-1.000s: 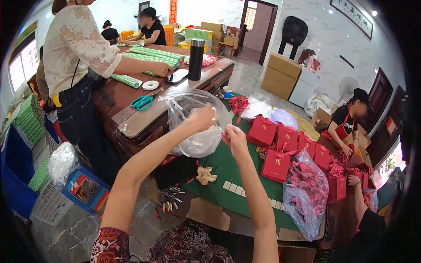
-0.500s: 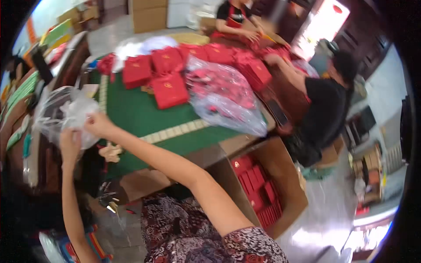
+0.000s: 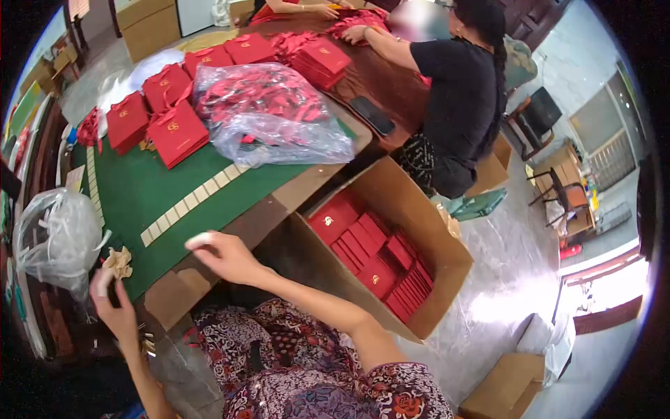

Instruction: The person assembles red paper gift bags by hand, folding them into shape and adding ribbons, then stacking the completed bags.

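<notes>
My left hand [image 3: 117,313] is low at the left corner of the table, thumb and fingers apart with nothing between them. White wrapping covers one of its fingertips. Just above its fingers lies a crumpled beige piece [image 3: 118,262] of paper or cloth. My right hand [image 3: 230,258] hovers over the table's front edge, loosely curved and empty, also with white on a fingertip. To the left of both hands hangs a clear plastic bag [image 3: 59,237] with whitish strips in it. A row of cream tiles [image 3: 192,202] lies on the green table top [image 3: 139,185] beyond my right hand.
Several red gift bags [image 3: 178,133] stand along the table's far side, beside a big clear bag [image 3: 272,115] of red pieces. An open carton [image 3: 443,279] of red bags stands at the front right. A phone [image 3: 371,115] lies near a person in black [image 3: 460,91]; another person's hands work beyond.
Both my hands have let go of the clear plastic bag. The right has moved right to the table edge, the left down beside the beige piece. The view has turned right.
</notes>
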The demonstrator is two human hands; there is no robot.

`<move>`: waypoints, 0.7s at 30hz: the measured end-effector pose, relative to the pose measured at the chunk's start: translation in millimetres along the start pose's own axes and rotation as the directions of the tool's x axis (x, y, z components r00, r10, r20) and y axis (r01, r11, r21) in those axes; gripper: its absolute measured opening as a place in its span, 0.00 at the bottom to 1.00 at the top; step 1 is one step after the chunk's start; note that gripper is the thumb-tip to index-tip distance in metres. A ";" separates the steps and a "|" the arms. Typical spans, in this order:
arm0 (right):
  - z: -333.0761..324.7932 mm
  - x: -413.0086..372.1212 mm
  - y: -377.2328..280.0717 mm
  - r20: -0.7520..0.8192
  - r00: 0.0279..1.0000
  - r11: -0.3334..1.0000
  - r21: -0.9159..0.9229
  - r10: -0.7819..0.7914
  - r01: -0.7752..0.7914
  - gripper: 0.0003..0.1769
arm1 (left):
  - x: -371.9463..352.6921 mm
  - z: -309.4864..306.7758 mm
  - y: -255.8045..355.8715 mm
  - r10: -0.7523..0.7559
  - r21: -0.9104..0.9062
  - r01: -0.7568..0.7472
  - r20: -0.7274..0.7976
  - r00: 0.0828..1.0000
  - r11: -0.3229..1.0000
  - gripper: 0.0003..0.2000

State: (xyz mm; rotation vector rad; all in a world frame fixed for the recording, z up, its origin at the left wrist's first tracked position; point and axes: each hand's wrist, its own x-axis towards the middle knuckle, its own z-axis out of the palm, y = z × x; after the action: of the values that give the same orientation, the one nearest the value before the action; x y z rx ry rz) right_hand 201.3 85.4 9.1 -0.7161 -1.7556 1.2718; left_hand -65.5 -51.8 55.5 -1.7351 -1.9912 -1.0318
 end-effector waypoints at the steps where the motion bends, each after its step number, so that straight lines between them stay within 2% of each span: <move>1: -21.1 -16.3 8.6 -0.053 0.998 0.999 -0.020 0.027 -0.028 0.11 | -9.3 13.3 20.3 -0.019 -0.123 0.024 0.042 0.999 0.992 0.12; 3: -61.4 -52.9 17.0 -0.195 0.974 0.985 -0.104 0.116 -0.138 0.12 | -31.4 41.5 51.4 0.025 -0.240 0.017 0.170 0.985 0.971 0.12; 5: -95.7 -94.3 19.2 -0.333 0.921 0.915 -0.271 0.203 -0.300 0.15 | -46.0 62.9 92.6 0.105 -0.339 -0.003 0.282 0.954 0.941 0.13; 7: -112.6 -144.0 41.7 -0.478 0.878 0.738 -0.580 0.035 -0.346 0.22 | -65.9 86.5 113.9 0.170 -0.466 0.049 0.415 0.894 0.883 0.14; 9: -119.7 -185.3 50.1 -0.513 0.845 0.613 -0.623 0.148 -0.485 0.28 | -82.0 102.7 132.8 0.309 -0.524 -0.054 0.413 0.857 0.850 0.14; 10: -120.1 -203.6 53.8 -0.505 0.844 0.563 -0.650 0.183 -0.511 0.31 | -88.9 105.3 145.2 0.281 -0.570 0.059 0.490 0.825 0.819 0.14; 11: -117.7 -217.9 59.3 -0.519 0.835 0.558 -0.645 0.181 -0.522 0.31 | -96.2 110.2 154.0 0.288 -0.588 0.088 0.516 0.807 0.804 0.14; 13: -114.4 -231.3 57.1 -0.455 0.880 0.561 -0.696 0.138 -0.448 0.31 | -108.3 119.6 169.5 0.331 -0.637 0.097 0.517 0.789 0.764 0.13; 14: -107.9 -234.7 57.1 -0.534 0.816 0.608 -0.579 0.221 -0.543 0.27 | -110.6 122.5 178.1 0.354 -0.659 0.101 0.520 0.777 0.746 0.13; 15: -106.2 -241.3 60.5 -0.537 0.815 0.605 -0.581 0.218 -0.545 0.27 | -111.3 126.1 186.7 0.375 -0.678 0.107 0.522 0.766 0.727 0.13; 17: -108.8 -252.6 70.7 -0.479 0.860 0.721 -0.532 0.176 -0.444 0.22 | -110.2 137.2 202.0 0.404 -0.700 0.089 0.506 0.762 0.709 0.13; 18: -108.0 -247.5 54.4 -0.572 0.809 0.751 -0.475 0.132 -0.458 0.15 | -106.2 143.6 211.8 0.429 -0.719 0.078 0.494 0.756 0.690 0.14; 19: -114.5 -248.2 49.4 -0.576 0.807 0.750 -0.476 0.130 -0.460 0.15 | -102.2 150.0 221.5 0.454 -0.737 0.070 0.485 0.748 0.672 0.14; 21: -135.8 -254.1 43.2 -0.695 0.710 0.775 -0.385 0.114 -0.501 0.12 | -93.5 167.3 242.7 0.499 -0.755 0.020 0.451 0.740 0.655 0.15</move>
State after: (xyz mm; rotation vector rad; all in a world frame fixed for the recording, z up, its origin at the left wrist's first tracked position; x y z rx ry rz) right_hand 443.3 -45.1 -87.2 -1.6537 -1.4181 0.5528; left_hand 223.0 -3.3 -44.8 -3.0664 -1.6026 -1.3735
